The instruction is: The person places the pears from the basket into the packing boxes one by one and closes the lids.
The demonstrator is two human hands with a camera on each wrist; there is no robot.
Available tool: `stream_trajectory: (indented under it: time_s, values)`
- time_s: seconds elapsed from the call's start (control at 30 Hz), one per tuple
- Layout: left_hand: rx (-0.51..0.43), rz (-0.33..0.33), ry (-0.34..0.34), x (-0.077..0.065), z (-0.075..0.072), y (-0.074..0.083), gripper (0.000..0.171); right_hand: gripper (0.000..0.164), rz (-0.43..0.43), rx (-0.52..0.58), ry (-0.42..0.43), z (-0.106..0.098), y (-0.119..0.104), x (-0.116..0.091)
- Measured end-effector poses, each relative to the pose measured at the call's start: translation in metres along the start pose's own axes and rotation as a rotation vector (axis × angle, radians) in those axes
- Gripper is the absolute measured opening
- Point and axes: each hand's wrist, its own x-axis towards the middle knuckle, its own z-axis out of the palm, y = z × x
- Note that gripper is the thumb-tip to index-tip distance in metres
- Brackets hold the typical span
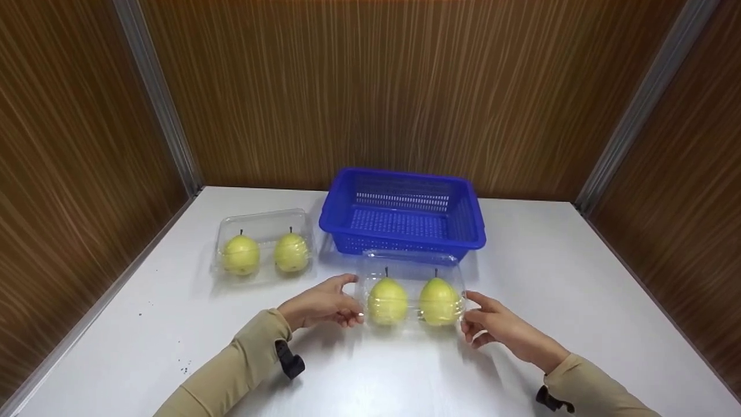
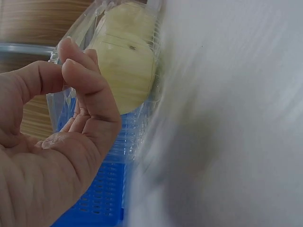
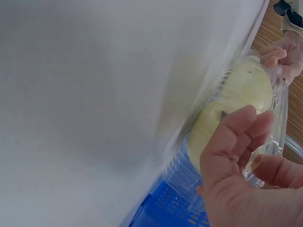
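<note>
A clear plastic clamshell box (image 1: pixel 414 269) with two yellow-green pears (image 1: pixel 388 301) inside is between my hands, in front of the basket. My left hand (image 1: pixel 324 304) grips its left end, thumb at the upper edge and fingers lower down. At the opposite end, my right hand (image 1: pixel 503 327) holds the box with thumb and curled fingers. Both wrist views show the pears through the plastic, beside the left hand (image 2: pixel 61 127) and the right hand (image 3: pixel 241 175). In the head view, the far edge of the box overlaps the front wall of a blue basket (image 1: pixel 399 240).
A second clear box (image 1: pixel 266 223) holding two pears (image 1: pixel 241 255) sits on the white table (image 1: pixel 538 260), left of the basket. Wood-grain panels (image 1: pixel 370 87) with metal corner posts (image 1: pixel 159 92) enclose the table at the back and sides.
</note>
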Motion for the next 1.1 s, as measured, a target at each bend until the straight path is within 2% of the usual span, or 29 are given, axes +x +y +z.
stream_trajectory:
  time_s: [0.3, 0.53, 0.63, 0.73, 0.8, 0.87, 0.97, 1.03, 1.1]
  values:
    - [0.001, 0.040, -0.018, -0.005, -0.001, -0.005, 0.090, 0.070, -0.008, 0.009, -0.003, 0.005, 0.002, -0.003]
    - [-0.007, 0.010, -0.017, -0.004, -0.004, -0.002, 0.090, 0.074, 0.012, 0.015, 0.018, 0.008, 0.000, -0.002]
    - [0.005, 0.011, -0.022, -0.004, -0.005, -0.002, 0.089, 0.073, 0.039, -0.017, 0.047, 0.009, -0.001, -0.002]
    - [0.056, 0.010, -0.017, -0.006, -0.005, -0.001, 0.090, 0.069, 0.050, -0.092, 0.096, 0.012, 0.000, -0.004]
    - [0.118, 0.008, -0.006, -0.009, -0.007, 0.001, 0.092, 0.066, 0.042, -0.169, 0.145, 0.013, 0.000, -0.005]
    - [0.222, 0.009, 0.007, -0.012, -0.010, 0.003, 0.093, 0.061, -0.004, -0.307, 0.208, 0.012, 0.000, -0.006]
    - [0.460, 0.028, 0.037, -0.018, -0.015, 0.010, 0.090, 0.057, -0.098, -0.571, 0.304, 0.006, 0.001, -0.006]
    - [0.642, 0.083, 0.057, -0.021, -0.018, 0.015, 0.083, 0.056, -0.158, -0.725, 0.368, 0.001, 0.001, -0.005]
    - [0.799, 0.161, 0.092, -0.023, -0.020, 0.020, 0.076, 0.056, -0.197, -0.808, 0.412, -0.005, 0.001, -0.004]
